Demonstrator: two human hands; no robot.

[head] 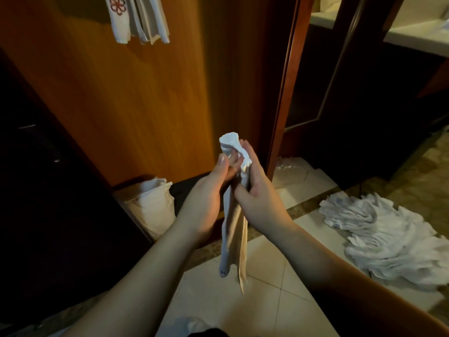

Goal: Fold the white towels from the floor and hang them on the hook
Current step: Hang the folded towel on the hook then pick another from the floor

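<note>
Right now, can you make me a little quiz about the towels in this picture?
1. True or false: both hands hold the folded towel.
2. Where is the pile of loose towels? A) on the floor at right B) on a bed C) in a sink
3. Fill in: towels already hang against the wooden ____.

Key: 1 true, the left hand and right hand both grip it. 2 A. 3 door.
</note>
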